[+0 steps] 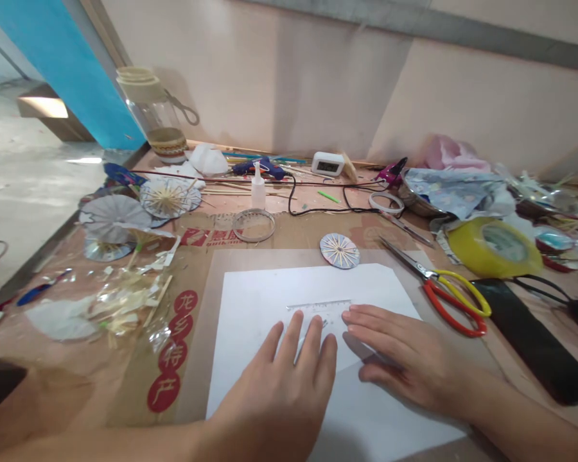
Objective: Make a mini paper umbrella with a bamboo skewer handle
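Observation:
A clear ruler [318,304] lies on a white sheet of paper [250,301], which rests over cardboard. My left hand [293,372] is flat with its fingers spread, the fingertips at the ruler's lower edge. Beside it my right hand [404,356] lies with its fingers stretched out, the tips at the ruler's right end and the thumb apart. Just past the sheet's top edge is a small round disc with radiating sticks [340,251]. Scissors with red and yellow handles [455,298] lie open-bladed to the right of the sheet.
A glue bottle [258,190], a ring [253,226] and a small clock [328,164] stand or lie behind the paper. Paper fans [113,221] and scraps are at left, near a drink bottle [154,119]. Yellow tape [496,247] and a black phone-like slab [539,346] are at right.

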The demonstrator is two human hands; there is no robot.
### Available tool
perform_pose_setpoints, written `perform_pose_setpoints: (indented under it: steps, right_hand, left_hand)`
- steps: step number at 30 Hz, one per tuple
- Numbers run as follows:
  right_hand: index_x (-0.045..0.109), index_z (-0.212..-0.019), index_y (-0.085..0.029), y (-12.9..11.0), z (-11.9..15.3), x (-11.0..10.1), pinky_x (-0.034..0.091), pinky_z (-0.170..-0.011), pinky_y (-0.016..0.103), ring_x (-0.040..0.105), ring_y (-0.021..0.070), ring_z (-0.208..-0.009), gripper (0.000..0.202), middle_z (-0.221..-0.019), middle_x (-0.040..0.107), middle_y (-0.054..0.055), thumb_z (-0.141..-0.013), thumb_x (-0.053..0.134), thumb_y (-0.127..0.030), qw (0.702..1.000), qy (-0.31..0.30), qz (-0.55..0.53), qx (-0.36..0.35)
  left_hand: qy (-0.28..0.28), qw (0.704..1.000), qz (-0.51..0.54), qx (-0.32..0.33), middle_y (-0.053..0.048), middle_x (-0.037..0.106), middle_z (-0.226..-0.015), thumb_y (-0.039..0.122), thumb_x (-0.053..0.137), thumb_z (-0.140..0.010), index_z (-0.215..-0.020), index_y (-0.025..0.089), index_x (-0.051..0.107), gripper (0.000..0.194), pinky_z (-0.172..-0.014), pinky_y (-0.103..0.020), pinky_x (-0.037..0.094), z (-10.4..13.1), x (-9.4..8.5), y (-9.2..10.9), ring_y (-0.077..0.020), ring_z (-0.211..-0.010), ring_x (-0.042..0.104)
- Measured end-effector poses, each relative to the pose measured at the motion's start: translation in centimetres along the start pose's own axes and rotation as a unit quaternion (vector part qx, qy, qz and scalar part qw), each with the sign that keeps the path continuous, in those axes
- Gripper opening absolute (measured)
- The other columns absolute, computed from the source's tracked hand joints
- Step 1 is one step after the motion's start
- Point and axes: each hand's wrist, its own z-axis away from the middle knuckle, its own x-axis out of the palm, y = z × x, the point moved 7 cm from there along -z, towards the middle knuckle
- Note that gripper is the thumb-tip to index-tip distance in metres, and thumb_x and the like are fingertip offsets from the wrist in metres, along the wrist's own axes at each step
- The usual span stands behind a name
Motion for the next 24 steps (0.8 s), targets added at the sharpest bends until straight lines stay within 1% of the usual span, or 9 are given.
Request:
perform_pose_setpoints:
  steps: [3,5,7,11,13,15,18,21,24]
  right_hand:
    - [0.053,-0.134,-0.014,0.1,0.1,0.2,0.049,-0.110,0.043,0.053,0.0242,-0.134,0.043,-0.136,0.063,0.017,-0.093,0.064,-0.023,1.000,0.002,-0.003,0.008]
    - [0.052,-0.134,-0.014,0.2,0.1,0.1,0.049,-0.110,0.043,0.052,0.0231,-0.134,0.041,-0.136,0.062,0.017,-0.095,0.062,-0.021,1.000,0.005,-0.009,0.005]
    - [0.053,-0.133,-0.015,0.4,0.0,-0.2,0.049,-0.110,0.043,0.052,0.0231,-0.134,0.039,-0.136,0.062,0.016,-0.095,0.061,-0.022,1.000,-0.002,-0.013,0.005]
    - [0.057,-0.132,-0.019,1.2,0.0,-0.8,0.050,-0.108,0.046,0.053,0.0250,-0.134,0.039,-0.139,0.061,0.014,-0.095,0.063,-0.026,1.000,-0.016,0.002,0.021]
    - [0.059,-0.130,-0.018,1.4,-0.1,-1.0,0.051,-0.108,0.045,0.054,0.0242,-0.133,0.035,-0.138,0.062,0.014,-0.095,0.062,-0.022,1.000,-0.005,0.009,0.029]
    - [0.062,-0.124,-0.018,1.4,-0.1,-1.1,0.050,-0.109,0.044,0.057,0.0231,-0.130,0.029,-0.133,0.066,0.013,-0.095,0.060,-0.019,0.999,0.022,0.001,0.033]
    - [0.065,-0.114,-0.019,1.4,-0.1,-1.0,0.054,-0.105,0.042,0.062,0.0231,-0.124,0.021,-0.126,0.069,0.012,-0.094,0.061,-0.019,0.997,0.054,-0.018,0.046]
    - [0.066,-0.115,-0.019,1.9,0.2,-0.7,0.058,-0.099,0.041,0.063,0.0248,-0.121,0.022,-0.126,0.068,0.014,-0.094,0.062,-0.026,0.996,0.052,-0.010,0.071]
    - [0.065,-0.119,-0.020,2.2,0.4,-0.5,0.057,-0.097,0.046,0.063,0.0268,-0.118,0.027,-0.123,0.068,0.014,-0.094,0.063,-0.028,0.996,0.039,0.009,0.079]
  left_hand:
    - [-0.005,1.000,0.015,0.003,-0.016,0.067,-0.130,0.023,0.053,-0.089,-0.127,0.009,0.059,0.041,-0.088,-0.044,0.053,-0.1,0.2,-0.2,-0.0354,-0.114,0.067]
    - [-0.009,1.000,0.021,0.007,-0.017,0.067,-0.130,0.021,0.055,-0.085,-0.126,0.008,0.059,0.044,-0.088,-0.046,0.054,-0.1,0.2,-0.3,-0.0374,-0.114,0.066]
    - [-0.018,1.000,0.022,0.007,-0.018,0.066,-0.131,0.019,0.059,-0.081,-0.126,0.008,0.059,0.046,-0.088,-0.046,0.054,-0.2,0.2,-0.6,-0.0390,-0.115,0.065]
    - [-0.049,0.999,0.011,0.003,-0.018,0.064,-0.133,0.015,0.062,-0.073,-0.125,0.008,0.060,0.052,-0.091,-0.044,0.055,-0.6,0.4,-1.4,-0.0374,-0.118,0.064]
    - [-0.054,0.999,0.003,0.005,-0.019,0.065,-0.133,0.015,0.061,-0.074,-0.124,0.007,0.061,0.051,-0.090,-0.042,0.055,-0.8,0.5,-1.7,-0.0356,-0.118,0.065]
    - [-0.046,0.999,-0.007,0.012,-0.020,0.066,-0.131,0.016,0.059,-0.077,-0.123,0.006,0.062,0.047,-0.090,-0.042,0.054,-0.7,0.4,-1.5,-0.0348,-0.117,0.065]
    - [-0.010,0.999,-0.025,0.029,-0.021,0.068,-0.126,0.016,0.053,-0.083,-0.121,0.004,0.062,0.041,-0.091,-0.042,0.053,-0.2,0.1,-0.6,-0.0344,-0.115,0.067]
    - [0.018,0.998,-0.038,0.046,-0.020,0.070,-0.124,0.015,0.047,-0.088,-0.119,0.002,0.064,0.038,-0.090,-0.041,0.052,0.2,-0.3,0.2,-0.0328,-0.112,0.068]
    - [0.018,0.998,-0.040,0.051,-0.018,0.070,-0.123,0.013,0.045,-0.088,-0.118,0.002,0.066,0.038,-0.090,-0.040,0.052,0.2,-0.3,0.4,-0.0315,-0.111,0.068]
